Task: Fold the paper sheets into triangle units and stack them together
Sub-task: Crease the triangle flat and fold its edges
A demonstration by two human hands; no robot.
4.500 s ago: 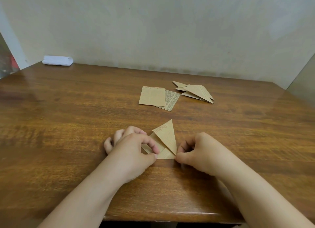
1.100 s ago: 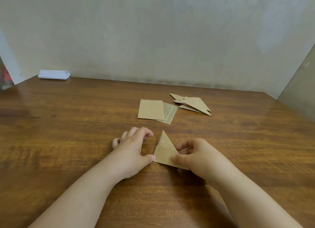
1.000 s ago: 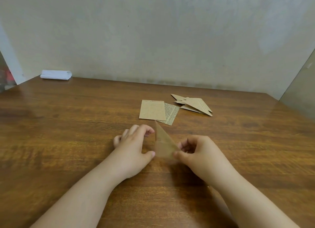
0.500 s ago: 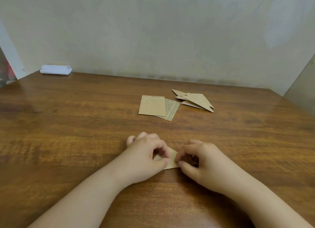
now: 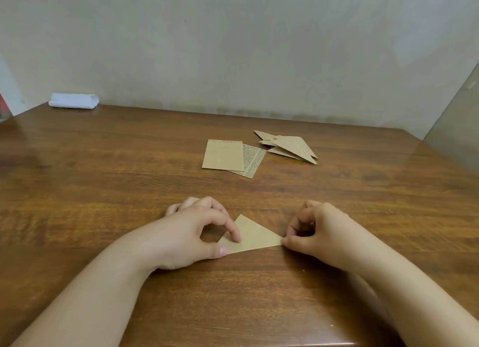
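Observation:
A brown folded paper triangle (image 5: 255, 236) lies flat on the wooden table (image 5: 103, 178) between my hands. My left hand (image 5: 191, 232) holds its left part, with the index fingertip on top and the thumb at the lower left corner. My right hand (image 5: 318, 230) has its fingers curled, and its thumb tip pins the triangle's right corner. Farther back lie two flat rectangular sheets (image 5: 224, 154), the lower one printed with text (image 5: 252, 160). To their right sits a small pile of finished triangle units (image 5: 293, 147).
A folded white cloth (image 5: 74, 100) lies at the far left corner against the wall. The table's front edge (image 5: 246, 344) runs just below my forearms. A glass panel stands at the right side.
The triangle was lifted and turned between both hands, then laid flat. My hands have moved apart along it, the right one sliding out to the right corner.

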